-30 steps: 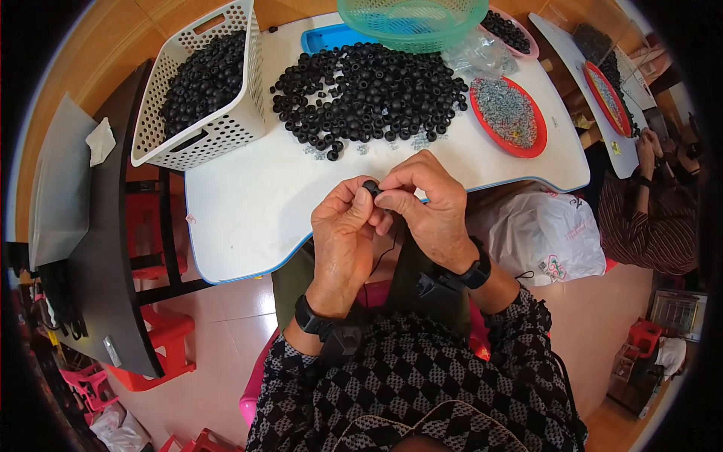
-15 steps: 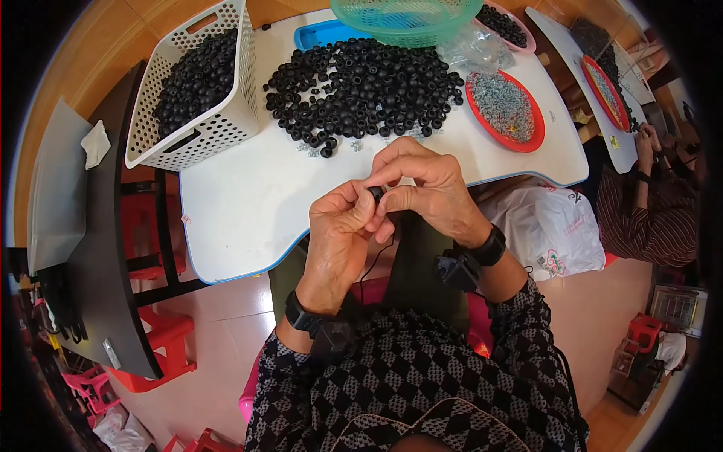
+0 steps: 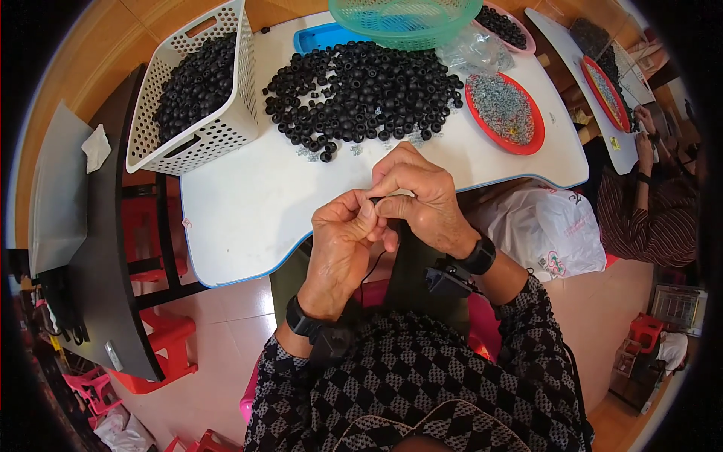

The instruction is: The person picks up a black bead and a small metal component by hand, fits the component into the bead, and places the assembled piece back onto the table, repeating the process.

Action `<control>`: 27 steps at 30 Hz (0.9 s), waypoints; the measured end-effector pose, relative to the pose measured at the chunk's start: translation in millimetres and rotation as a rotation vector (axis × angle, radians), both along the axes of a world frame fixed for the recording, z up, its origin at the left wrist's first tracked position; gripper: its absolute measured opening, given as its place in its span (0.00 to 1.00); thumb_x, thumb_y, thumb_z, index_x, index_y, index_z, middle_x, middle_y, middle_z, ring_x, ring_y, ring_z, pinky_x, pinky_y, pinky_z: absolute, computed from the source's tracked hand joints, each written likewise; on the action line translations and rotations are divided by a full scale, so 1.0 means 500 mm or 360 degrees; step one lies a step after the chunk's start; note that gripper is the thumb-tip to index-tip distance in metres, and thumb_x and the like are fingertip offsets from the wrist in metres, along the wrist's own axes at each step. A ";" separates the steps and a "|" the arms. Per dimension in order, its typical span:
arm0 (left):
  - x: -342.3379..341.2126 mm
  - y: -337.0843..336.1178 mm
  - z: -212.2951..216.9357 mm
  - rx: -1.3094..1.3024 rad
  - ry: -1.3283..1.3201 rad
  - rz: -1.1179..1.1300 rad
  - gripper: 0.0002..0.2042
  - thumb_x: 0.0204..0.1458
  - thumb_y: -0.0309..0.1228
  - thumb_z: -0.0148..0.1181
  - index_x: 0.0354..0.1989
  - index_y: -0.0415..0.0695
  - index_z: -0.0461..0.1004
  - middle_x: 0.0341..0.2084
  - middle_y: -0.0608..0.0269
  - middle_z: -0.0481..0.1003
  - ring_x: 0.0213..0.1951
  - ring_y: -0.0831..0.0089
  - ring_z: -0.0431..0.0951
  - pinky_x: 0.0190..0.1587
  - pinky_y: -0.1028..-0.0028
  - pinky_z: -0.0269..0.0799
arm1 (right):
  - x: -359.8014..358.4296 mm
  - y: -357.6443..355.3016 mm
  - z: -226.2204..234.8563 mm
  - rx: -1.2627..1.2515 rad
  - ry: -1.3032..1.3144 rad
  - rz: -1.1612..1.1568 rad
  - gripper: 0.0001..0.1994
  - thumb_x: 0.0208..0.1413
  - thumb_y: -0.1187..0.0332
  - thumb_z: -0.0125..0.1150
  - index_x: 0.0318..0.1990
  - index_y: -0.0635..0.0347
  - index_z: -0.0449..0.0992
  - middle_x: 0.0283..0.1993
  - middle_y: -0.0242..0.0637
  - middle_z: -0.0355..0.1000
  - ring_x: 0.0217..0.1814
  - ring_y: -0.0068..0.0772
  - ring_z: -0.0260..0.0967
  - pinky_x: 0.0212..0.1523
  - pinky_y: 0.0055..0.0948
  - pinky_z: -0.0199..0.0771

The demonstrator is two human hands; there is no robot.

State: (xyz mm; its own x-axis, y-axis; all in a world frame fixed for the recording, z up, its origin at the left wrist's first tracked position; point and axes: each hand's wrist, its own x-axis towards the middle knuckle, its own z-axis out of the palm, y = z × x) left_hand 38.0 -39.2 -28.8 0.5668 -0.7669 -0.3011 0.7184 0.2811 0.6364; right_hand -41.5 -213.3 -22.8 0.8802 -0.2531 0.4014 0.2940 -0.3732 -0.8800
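Both hands meet in front of the table's near edge, around a small round black plastic part (image 3: 376,200) that the fingers mostly cover. My left hand (image 3: 340,233) pinches it between thumb and fingers. My right hand (image 3: 425,196) is closed too, its thumb and forefinger pressed against the same part; whether they also hold something smaller is hidden. Beyond the hands, a wide heap of round, hollow black plastic parts (image 3: 369,90) covers the middle of the white table (image 3: 241,218). Small clear pieces lie along the heap's near edge.
A white perforated basket (image 3: 215,135) full of black parts stands at left. A red plate (image 3: 536,135) of small clear pieces sits at right. Behind are a green colander (image 3: 407,30), a blue tray (image 3: 305,39) and a pink dish (image 3: 530,45). Another person's hands (image 3: 646,135) work at far right.
My right fingers have closed further over the black part, so less of it shows. Both hands otherwise stay in nearly the same place.
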 end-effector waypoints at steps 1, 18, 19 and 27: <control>-0.001 -0.001 -0.001 0.0019 -0.0006 -0.0007 0.11 0.75 0.31 0.66 0.47 0.34 0.81 0.32 0.63 0.78 0.29 0.74 0.72 0.32 0.64 0.77 | -0.001 -0.001 -0.003 0.0018 0.0026 -0.0007 0.12 0.52 0.80 0.79 0.45 0.63 0.91 0.50 0.36 0.77 0.54 0.33 0.75 0.58 0.34 0.77; 0.108 0.076 0.255 0.0239 -0.0731 0.0336 0.16 0.74 0.34 0.70 0.52 0.30 0.82 0.37 0.55 0.83 0.28 0.69 0.82 0.35 0.66 0.80 | -0.062 0.011 0.175 0.0336 0.0137 -0.0063 0.14 0.70 0.77 0.69 0.60 0.70 0.86 0.54 0.36 0.81 0.50 0.23 0.75 0.53 0.25 0.77; 0.137 0.078 0.277 0.0153 -0.0901 0.0458 0.16 0.73 0.35 0.71 0.51 0.29 0.82 0.37 0.54 0.83 0.29 0.69 0.82 0.35 0.66 0.80 | -0.074 -0.010 0.182 0.0275 0.0150 -0.0119 0.13 0.74 0.76 0.67 0.60 0.70 0.86 0.53 0.37 0.83 0.50 0.21 0.77 0.52 0.24 0.77; 0.527 0.093 0.250 0.0652 -0.1356 0.0858 0.17 0.65 0.26 0.74 0.56 0.27 0.82 0.42 0.52 0.85 0.34 0.69 0.83 0.42 0.66 0.83 | -0.068 -0.094 0.097 0.0445 0.0257 -0.0305 0.07 0.70 0.77 0.71 0.51 0.69 0.90 0.44 0.33 0.85 0.47 0.21 0.79 0.49 0.23 0.77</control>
